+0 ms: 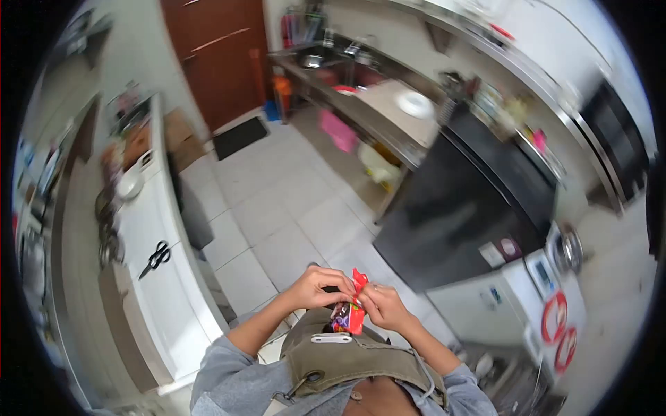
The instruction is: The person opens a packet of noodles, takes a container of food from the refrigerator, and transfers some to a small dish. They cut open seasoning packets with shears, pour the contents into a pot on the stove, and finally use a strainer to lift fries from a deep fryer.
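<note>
A small red packet with a dark and purple print is held up in front of the apron at the bottom centre. My left hand pinches its left side near the top. On the other side, my right hand grips the packet's upper right part with closed fingers. The packet's red top end sticks up between the two hands. What is inside it is hidden.
Black scissors and a white bowl are on the white counter at left. A black fridge stands at right. Behind are a steel sink bench with a white plate, a brown door and a dark mat.
</note>
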Demonstrator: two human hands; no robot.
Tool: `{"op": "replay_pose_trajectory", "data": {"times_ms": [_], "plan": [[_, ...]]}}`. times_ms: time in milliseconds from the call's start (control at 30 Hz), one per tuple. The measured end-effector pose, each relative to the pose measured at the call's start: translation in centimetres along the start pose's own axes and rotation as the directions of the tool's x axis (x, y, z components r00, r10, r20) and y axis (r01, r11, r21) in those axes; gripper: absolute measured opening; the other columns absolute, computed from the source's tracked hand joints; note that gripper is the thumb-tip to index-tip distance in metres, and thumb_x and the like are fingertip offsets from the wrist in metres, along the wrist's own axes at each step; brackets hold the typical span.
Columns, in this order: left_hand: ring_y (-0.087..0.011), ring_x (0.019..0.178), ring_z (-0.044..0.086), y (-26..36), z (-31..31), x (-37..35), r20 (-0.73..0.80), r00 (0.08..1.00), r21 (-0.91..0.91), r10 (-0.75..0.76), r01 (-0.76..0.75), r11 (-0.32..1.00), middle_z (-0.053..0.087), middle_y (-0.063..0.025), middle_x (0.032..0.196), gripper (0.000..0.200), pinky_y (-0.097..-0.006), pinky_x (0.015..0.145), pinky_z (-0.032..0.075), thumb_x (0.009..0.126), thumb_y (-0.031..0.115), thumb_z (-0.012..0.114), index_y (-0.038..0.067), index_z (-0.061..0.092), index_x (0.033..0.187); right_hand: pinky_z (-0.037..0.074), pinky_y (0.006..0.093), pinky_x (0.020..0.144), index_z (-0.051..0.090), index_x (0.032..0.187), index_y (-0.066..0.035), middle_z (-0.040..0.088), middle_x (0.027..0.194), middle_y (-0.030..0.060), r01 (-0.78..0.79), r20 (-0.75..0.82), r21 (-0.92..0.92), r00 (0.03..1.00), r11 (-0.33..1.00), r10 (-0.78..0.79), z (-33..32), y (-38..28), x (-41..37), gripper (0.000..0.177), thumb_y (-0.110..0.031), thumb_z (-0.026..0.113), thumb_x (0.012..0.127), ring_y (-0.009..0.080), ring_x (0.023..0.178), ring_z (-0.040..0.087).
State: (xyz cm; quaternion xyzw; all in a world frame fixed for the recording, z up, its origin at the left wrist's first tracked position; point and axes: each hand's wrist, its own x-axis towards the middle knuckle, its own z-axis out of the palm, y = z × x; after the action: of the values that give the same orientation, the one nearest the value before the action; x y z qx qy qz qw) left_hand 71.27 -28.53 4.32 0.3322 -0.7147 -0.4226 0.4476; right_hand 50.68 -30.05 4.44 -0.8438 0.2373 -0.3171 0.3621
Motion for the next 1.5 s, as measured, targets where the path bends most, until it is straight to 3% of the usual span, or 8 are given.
{"op": "replay_pose_trajectory", "data": {"times_ms": [167, 400, 467, 533, 633, 867, 1167, 1500], "plan": [[-0.0226, 0.077, 0.064, 0.7, -11.7, 2.2, -0.092, 0.995, 0.057, 0.045, -0.040, 0.998, 0.065, -0.0109, 0.079, 0.007, -0.0306, 0.071, 0.050, 0.074, 0.003, 0.068, -0.002, 0.063, 0.075, 0.046, 0.0382, 0.063, 0.051, 0.070, 0.002, 0.049, 0.063, 0.0149, 0.392, 0.206, 0.209, 0.878, 0.896, -0.432, 0.1, 3.3, 15.4, 0.010, 0.000, 0.052, 0.080, 0.0314, 0.058, 0.053], [-0.0239, 0.096, 0.058, 0.5, -24.2, 3.0, -0.327, 0.944, 0.082, -0.055, 0.086, 0.993, 0.059, -0.0122, 0.094, 0.009, -0.0346, 0.082, 0.046, 0.084, 0.008, 0.060, 0.001, 0.056, 0.080, 0.046, 0.0353, 0.057, 0.049, 0.072, 0.004, 0.052, 0.063, 0.0129, 0.445, 0.223, 0.511, 0.758, 0.736, -0.613, 0.8, 6.9, 35.2, 0.022, -0.013, 0.045, 0.086, 0.0262, 0.054, 0.052], [-0.0167, 0.085, 0.054, -0.6, -25.7, 4.9, -0.551, 0.812, 0.329, 0.191, 0.002, 0.944, 0.050, -0.0109, 0.103, 0.008, -0.0283, 0.073, 0.046, 0.090, 0.010, 0.050, 0.002, 0.047, 0.092, 0.045, 0.0356, 0.055, 0.049, 0.074, 0.004, 0.052, 0.063, 0.0128, 0.497, 0.275, 0.526, 0.668, 0.690, -0.691, 2.1, 6.8, 40.0, 0.022, -0.014, 0.045, 0.087, 0.0258, 0.054, 0.052], [-0.0176, 0.096, 0.052, -4.5, -27.0, 5.3, -0.700, 0.706, 0.064, 0.106, -0.087, 0.994, 0.046, -0.0131, 0.114, 0.012, -0.0303, 0.083, 0.043, 0.094, 0.014, 0.042, 0.005, 0.041, 0.101, 0.048, 0.0362, 0.067, 0.051, 0.079, 0.005, 0.053, 0.067, 0.0161, 0.424, 0.313, 0.548, 0.695, 0.721, -0.647, 3.9, 6.5, 44.8, 0.009, -0.004, 0.050, 0.079, 0.0314, 0.059, 0.055], [-0.0202, 0.108, 0.049, -7.7, -32.7, 7.0, -0.981, 0.190, -0.019, 0.040, -0.299, 0.954, 0.046, -0.0185, 0.120, 0.013, -0.0336, 0.094, 0.038, 0.096, 0.017, 0.035, 0.006, 0.036, 0.103, 0.046, 0.0376, 0.072, 0.056, 0.086, 0.003, 0.056, 0.079, 0.0144, 0.457, 0.305, 0.635, 0.592, 0.622, -0.746, 7.4, 5.5, 54.9, 0.016, -0.011, 0.054, 0.078, 0.0296, 0.078, 0.056], [-0.0196, 0.107, 0.050, -11.2, -41.9, 10.7, -0.979, -0.135, 0.158, 0.153, -0.024, 0.987, 0.052, -0.0186, 0.114, 0.013, -0.0333, 0.094, 0.038, 0.097, 0.017, 0.034, 0.005, 0.035, 0.101, 0.038, 0.0349, 0.082, 0.061, 0.087, -0.009, 0.058, 0.089, 0.0024, 0.773, 0.526, 0.543, -0.009, 0.328, -0.850, 11.6, 5.2, 69.7, 0.021, -0.026, 0.064, 0.076, 0.0226, 0.090, 0.051], [-0.0046, 0.061, 0.052, -13.0, -49.8, 9.8, -0.747, -0.661, 0.236, 0.068, -0.169, 0.957, 0.053, -0.0012, 0.077, 0.005, -0.0190, 0.050, 0.045, 0.095, 0.016, 0.039, 0.011, 0.039, 0.098, 0.032, 0.0447, 0.091, 0.058, 0.075, -0.012, 0.053, 0.076, -0.0007, 0.484, 0.159, 0.872, -0.415, -0.070, -0.896, 21.0, 1.7, 79.4, 0.013, -0.024, 0.061, 0.081, 0.0163, 0.087, 0.052], [-0.0143, 0.067, 0.060, -8.6, -59.3, 1.6, -0.777, -0.584, 0.127, -0.234, -0.510, 0.851, 0.060, -0.0072, 0.079, 0.016, -0.0268, 0.059, 0.051, 0.095, 0.027, 0.040, 0.012, 0.040, 0.101, 0.030, 0.0466, 0.090, 0.058, 0.076, -0.008, 0.050, 0.073, 0.0055, 0.361, 0.152, 0.932, -0.476, -0.035, -0.866, 34.3, -5.0, 87.3, 0.017, -0.024, 0.056, 0.083, 0.0213, 0.080, 0.050]]}}
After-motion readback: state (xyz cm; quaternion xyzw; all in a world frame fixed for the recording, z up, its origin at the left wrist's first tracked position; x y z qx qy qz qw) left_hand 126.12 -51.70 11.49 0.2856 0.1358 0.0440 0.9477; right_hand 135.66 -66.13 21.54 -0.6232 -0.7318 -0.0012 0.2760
